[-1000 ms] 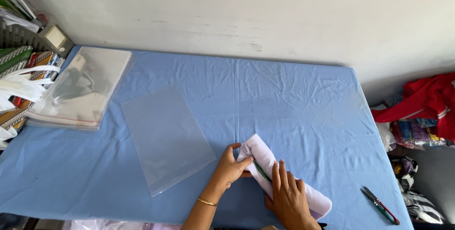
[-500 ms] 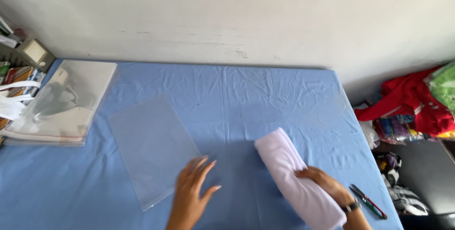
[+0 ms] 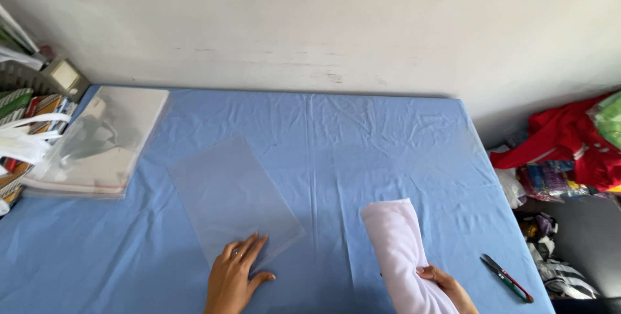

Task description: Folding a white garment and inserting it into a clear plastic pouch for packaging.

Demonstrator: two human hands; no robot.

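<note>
A folded pale pink cloth (image 3: 401, 249) lies on the blue sheet covering the table (image 3: 362, 146), near the front right. My right hand (image 3: 446, 285) grips its near end. A single clear plastic bag (image 3: 233, 197) lies flat at the centre left. My left hand (image 3: 234, 278) rests with fingers spread on the bag's near corner.
A stack of clear plastic bags (image 3: 97, 139) sits at the table's left edge, beside shelves with white bags (image 3: 19, 146). Small scissors with red and green handles (image 3: 508, 278) lie at the front right corner. Red and coloured clothes (image 3: 569, 146) are piled off the right side.
My left hand left the folded cloth and moved left onto the clear bag's corner. My right hand shifted down to the cloth's near end. The cloth now lies smooth and closed.
</note>
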